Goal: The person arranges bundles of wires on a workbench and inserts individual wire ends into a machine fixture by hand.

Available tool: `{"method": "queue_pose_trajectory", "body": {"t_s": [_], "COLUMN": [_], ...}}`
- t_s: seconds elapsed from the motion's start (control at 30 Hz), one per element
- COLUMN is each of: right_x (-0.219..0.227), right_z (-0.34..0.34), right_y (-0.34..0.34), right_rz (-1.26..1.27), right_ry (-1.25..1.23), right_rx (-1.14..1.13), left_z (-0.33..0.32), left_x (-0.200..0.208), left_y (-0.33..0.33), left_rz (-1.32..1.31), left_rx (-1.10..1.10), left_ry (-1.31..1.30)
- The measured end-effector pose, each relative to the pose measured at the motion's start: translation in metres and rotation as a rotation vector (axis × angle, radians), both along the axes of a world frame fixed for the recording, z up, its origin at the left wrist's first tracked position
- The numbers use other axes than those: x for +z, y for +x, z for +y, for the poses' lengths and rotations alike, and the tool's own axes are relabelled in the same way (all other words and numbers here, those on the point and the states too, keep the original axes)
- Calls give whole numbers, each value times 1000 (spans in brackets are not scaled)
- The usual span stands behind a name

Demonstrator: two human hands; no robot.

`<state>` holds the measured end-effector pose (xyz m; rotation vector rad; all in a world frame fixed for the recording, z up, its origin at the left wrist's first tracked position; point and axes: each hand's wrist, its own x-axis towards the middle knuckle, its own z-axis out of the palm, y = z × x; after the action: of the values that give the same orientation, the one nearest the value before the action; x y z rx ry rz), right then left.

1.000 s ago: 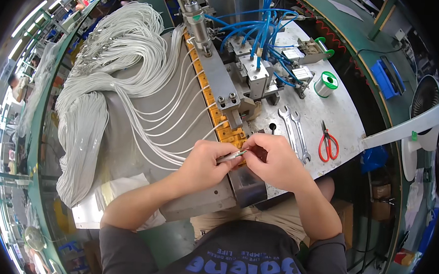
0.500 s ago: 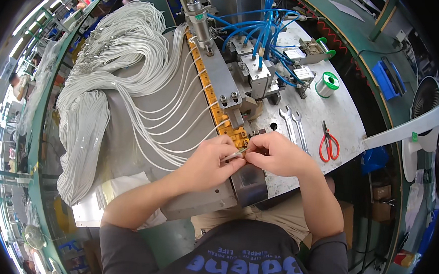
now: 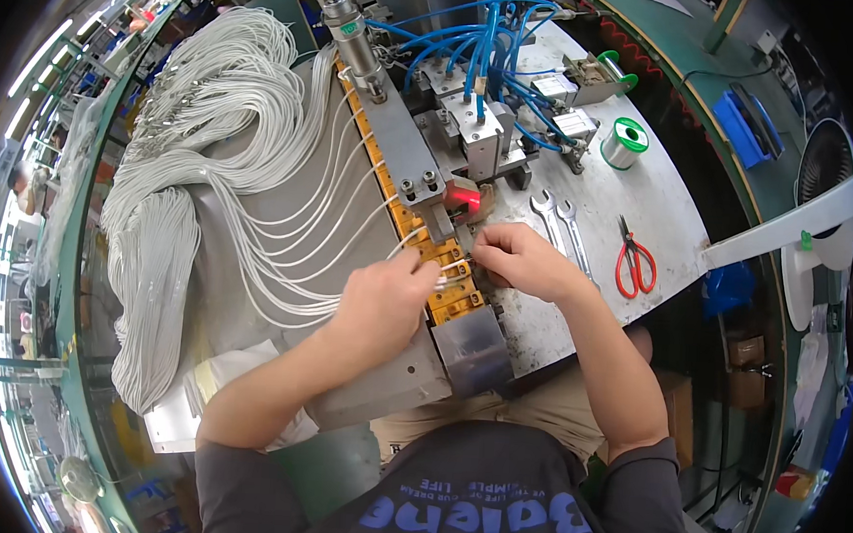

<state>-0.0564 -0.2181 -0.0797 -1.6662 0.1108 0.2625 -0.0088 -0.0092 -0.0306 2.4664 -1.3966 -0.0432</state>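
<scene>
Seen from above, two bare hands work at a long row of orange fixtures point(image 3: 458, 307) on a machine. Half a second ago they met fingertip to fingertip over the row's near end. Now they have separated slightly, one on each side of it, and the near end and a dark metal block point(image 3: 475, 349) beyond it are uncovered.

The left hand point(image 3: 416, 276) has its fingers curled together, apparently pinching a white cable point(image 3: 454, 264) that lies across the orange row between the hands. The right hand point(image 3: 477, 255) has bent fingers near the cable's tip at the row's right edge; whether it grips the tip cannot be told. This suggests that the work has gone from preparing the cable end to seating it in a fixture.

A red glow point(image 3: 463, 200) now shows on a block just beyond the hands. Farther up the row, several white cables already lie in place, leading left to a large looped bundle point(image 3: 237, 112). To the right, two wrenches point(image 3: 575, 238), red-handled snips point(image 3: 650, 271) and a green-ended spool point(image 3: 624, 147) rest on the metal surface point(image 3: 675, 217).
</scene>
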Motion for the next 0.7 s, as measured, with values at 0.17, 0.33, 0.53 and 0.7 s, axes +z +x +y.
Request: {"method": "queue_pose_trajectory", "body": {"t_s": [0.17, 0.33, 0.53, 0.7], "right_x": [7, 18, 36, 41], "right_z": [2, -2, 17, 20], "right_y": [0, -8, -15, -20], "right_rz": [108, 100, -157, -141], "right_ry": [71, 168, 50, 40], "right_rx": [-27, -265, -27, -85], "left_z": [3, 7, 4, 0], "left_x": [-5, 7, 10, 6], "left_y": [2, 9, 11, 12], "left_rz": [29, 637, 1059, 641], "left_rx": [26, 116, 197, 170], "left_ry": [-119, -352, -445, -683]}}
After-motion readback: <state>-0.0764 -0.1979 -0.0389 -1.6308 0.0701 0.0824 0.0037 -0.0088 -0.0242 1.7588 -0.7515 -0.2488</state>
